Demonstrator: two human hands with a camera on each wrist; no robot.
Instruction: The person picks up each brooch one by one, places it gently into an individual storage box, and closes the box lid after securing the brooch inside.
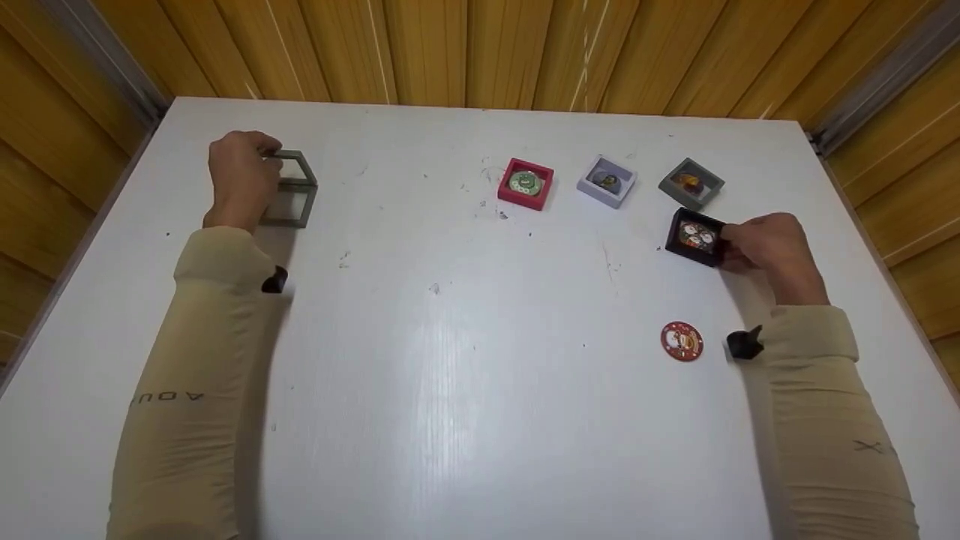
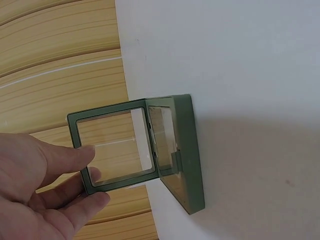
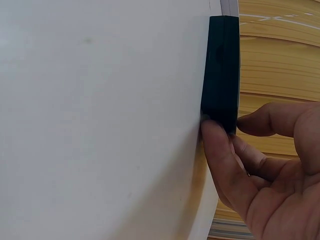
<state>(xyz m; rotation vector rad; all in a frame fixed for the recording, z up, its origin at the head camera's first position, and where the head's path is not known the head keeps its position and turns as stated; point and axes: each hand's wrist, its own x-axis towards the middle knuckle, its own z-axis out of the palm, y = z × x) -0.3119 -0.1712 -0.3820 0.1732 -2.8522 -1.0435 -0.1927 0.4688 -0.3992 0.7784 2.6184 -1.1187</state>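
Observation:
My left hand (image 1: pixel 241 176) pinches the edge of one panel of a green hinged display frame (image 2: pixel 191 160). The frame stands unfolded on the table, its two clear windows at an angle, and I see nothing inside it. At the right, my right hand (image 1: pixel 772 244) holds a black display frame (image 1: pixel 696 237) by its near right corner. A printed round token shows in that frame's window. In the right wrist view the same black frame (image 3: pixel 221 70) appears edge-on, between thumb and fingers.
Along the back of the white table (image 1: pixel 435 360) lie a red frame (image 1: pixel 526 184) with a green token, a pale lilac frame (image 1: pixel 607 181) and a grey-green frame (image 1: pixel 691 184). A loose red round token (image 1: pixel 682 341) lies near my right wrist. Wooden panels (image 1: pixel 465 52) rise behind.

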